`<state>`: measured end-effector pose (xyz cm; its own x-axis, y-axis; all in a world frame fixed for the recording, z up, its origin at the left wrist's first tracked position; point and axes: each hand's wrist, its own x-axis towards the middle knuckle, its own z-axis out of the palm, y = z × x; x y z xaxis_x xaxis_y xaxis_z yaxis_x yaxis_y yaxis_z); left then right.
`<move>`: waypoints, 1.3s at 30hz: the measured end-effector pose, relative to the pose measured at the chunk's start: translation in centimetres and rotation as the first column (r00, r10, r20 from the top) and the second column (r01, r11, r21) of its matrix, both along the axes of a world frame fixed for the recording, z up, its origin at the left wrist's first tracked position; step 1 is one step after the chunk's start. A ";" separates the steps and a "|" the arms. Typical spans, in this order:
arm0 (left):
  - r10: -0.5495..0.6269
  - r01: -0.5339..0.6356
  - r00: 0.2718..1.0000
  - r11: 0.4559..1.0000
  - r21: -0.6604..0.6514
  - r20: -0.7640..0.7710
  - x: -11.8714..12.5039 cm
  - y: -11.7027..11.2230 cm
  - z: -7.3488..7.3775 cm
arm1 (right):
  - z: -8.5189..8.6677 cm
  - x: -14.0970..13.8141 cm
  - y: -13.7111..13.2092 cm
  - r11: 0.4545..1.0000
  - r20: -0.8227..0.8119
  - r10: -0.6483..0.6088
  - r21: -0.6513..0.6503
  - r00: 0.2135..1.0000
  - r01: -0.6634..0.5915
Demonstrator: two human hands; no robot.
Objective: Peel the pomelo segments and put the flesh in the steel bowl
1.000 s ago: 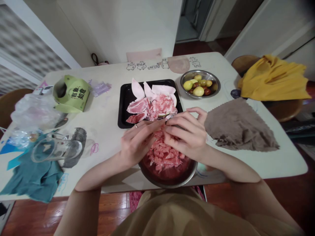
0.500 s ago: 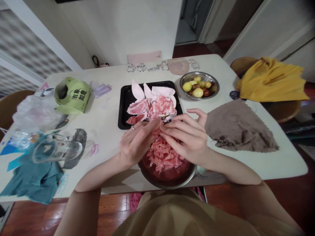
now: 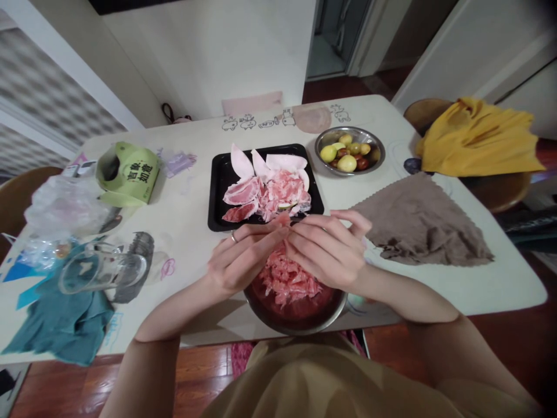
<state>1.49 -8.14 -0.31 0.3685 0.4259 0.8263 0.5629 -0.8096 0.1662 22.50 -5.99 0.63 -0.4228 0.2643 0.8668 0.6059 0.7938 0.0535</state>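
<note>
Over a metal bowl (image 3: 335, 310), my left hand (image 3: 239, 255) and my right hand (image 3: 328, 249) meet at the fingertips. Between them they pinch a piece of pink pomelo flesh (image 3: 282, 219), partly hidden by the fingers. Loose red pomelo pulp (image 3: 289, 281) is heaped in the bowl beneath. Just beyond my hands lies a black tray (image 3: 217, 174), bearing thick pale rind pieces (image 3: 241, 161) and a pile of pink membrane scraps (image 3: 285, 191). A ring shows on my left hand.
At the back right is a metal bowl of small fruits (image 3: 348, 130). A grey-brown cloth (image 3: 430, 220) lies to the right. On the left are a glass jug (image 3: 100, 268), a teal cloth (image 3: 61, 325), a green paper container (image 3: 130, 174) and plastic bags (image 3: 65, 203).
My hands have drawn slightly lower and nearer the bowl, their fingertips closer together. The pomelo piece now shows above the fingers. The view has shifted slightly.
</note>
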 end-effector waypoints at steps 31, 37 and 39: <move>-0.163 0.221 0.941 0.960 -0.171 0.298 -0.1 0.8 0.0 | 2.1 0.9 1.1 0.957 -0.225 -0.050 -0.289 0.973 -0.018; -0.198 0.250 0.937 0.955 -0.160 0.287 -0.2 0.8 0.4 | 2.2 0.9 1.2 0.953 -0.225 -0.073 -0.302 0.972 0.002; -0.185 0.245 0.938 0.952 -0.182 0.294 -0.2 0.8 0.4 | 2.3 0.9 1.1 0.951 -0.242 -0.077 -0.309 0.967 -0.001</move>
